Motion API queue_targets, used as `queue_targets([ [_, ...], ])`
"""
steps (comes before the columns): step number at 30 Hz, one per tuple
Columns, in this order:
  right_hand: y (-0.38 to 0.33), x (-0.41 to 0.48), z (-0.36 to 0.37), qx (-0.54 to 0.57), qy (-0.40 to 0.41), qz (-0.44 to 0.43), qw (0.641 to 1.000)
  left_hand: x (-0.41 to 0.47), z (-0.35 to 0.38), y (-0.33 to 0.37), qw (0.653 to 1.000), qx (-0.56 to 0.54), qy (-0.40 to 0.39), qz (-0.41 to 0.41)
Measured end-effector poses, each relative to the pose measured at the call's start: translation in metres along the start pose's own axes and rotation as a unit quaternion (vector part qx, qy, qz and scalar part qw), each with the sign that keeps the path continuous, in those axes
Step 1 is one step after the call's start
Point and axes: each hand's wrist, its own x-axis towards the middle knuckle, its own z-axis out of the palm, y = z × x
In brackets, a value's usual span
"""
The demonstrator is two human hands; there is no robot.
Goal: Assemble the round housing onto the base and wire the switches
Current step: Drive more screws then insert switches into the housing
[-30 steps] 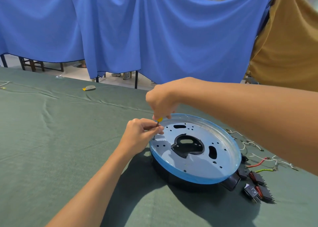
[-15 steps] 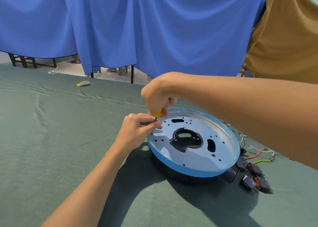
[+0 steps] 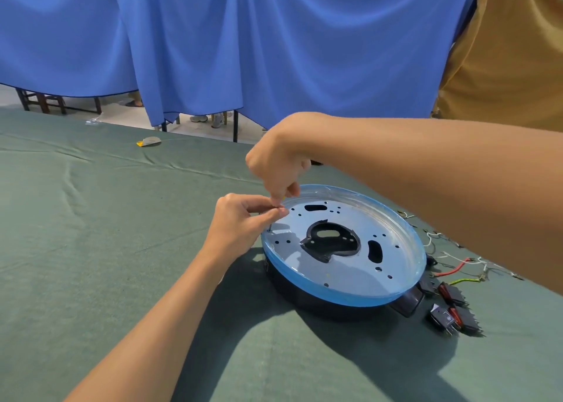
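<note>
Clamps right hand [image 3: 277,163] fingers on screwdriver [image 3: 270,227] handle over rim of round housing [image 3: 344,300]; pinches shaft with left hand [image 3: 240,223] fingers.

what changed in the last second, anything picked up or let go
Hardly anything. The right hand shifted slightly on the small yellow-handled screwdriver, so less yellow shows. Nothing was taken up or let go: the left hand still pinches its thin shaft at the left edge of the round blue-rimmed grey housing. Housing, black rocker switches and loose coloured wires stayed put.
</note>
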Motion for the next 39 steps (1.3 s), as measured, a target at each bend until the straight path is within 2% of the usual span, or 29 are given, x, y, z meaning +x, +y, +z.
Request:
queue_targets([
  [3,-0.004,0.001,-0.001,0.006,0.004,0.016,1.000,0.000,-0.001,-0.001,1.000,-0.008,-0.004,-0.010],
  [7,-0.003,-0.009,0.007,-0.057,0.157,-0.012,0.986,0.002,-0.004,-0.002,1.000,-0.015,-0.019,-0.003],
  [9,0.001,-0.011,0.010,-0.076,0.182,-0.040,0.979,0.003,-0.003,0.000,0.999,0.012,-0.037,0.017],
  [13,0.004,-0.005,0.011,-0.008,0.124,-0.052,0.991,0.002,-0.004,0.001,0.997,0.031,-0.063,0.012],
  [19,-0.001,0.004,0.003,0.078,0.036,0.035,0.996,0.001,-0.002,0.003,0.999,0.038,-0.020,0.021],
  [24,0.004,-0.008,0.009,0.108,0.075,0.030,0.991,0.001,-0.001,0.005,0.999,0.036,-0.029,0.026],
  [27,0.015,-0.019,0.009,0.040,0.136,-0.017,0.990,0.001,-0.001,0.006,0.998,0.038,-0.045,0.018],
  [29,0.016,-0.019,0.011,0.028,0.149,-0.031,0.988,0.001,-0.001,0.005,0.997,0.046,-0.057,0.010],
  [34,0.008,-0.006,0.013,0.099,0.087,0.024,0.991,0.002,-0.003,0.005,0.995,0.067,-0.077,0.011],
  [37,0.006,-0.006,0.010,0.110,0.052,0.066,0.990,0.000,0.000,0.007,0.998,0.054,-0.043,0.016],
  [39,0.005,-0.006,0.010,0.126,0.048,0.064,0.989,0.000,0.001,0.007,0.998,0.057,-0.021,0.021],
])
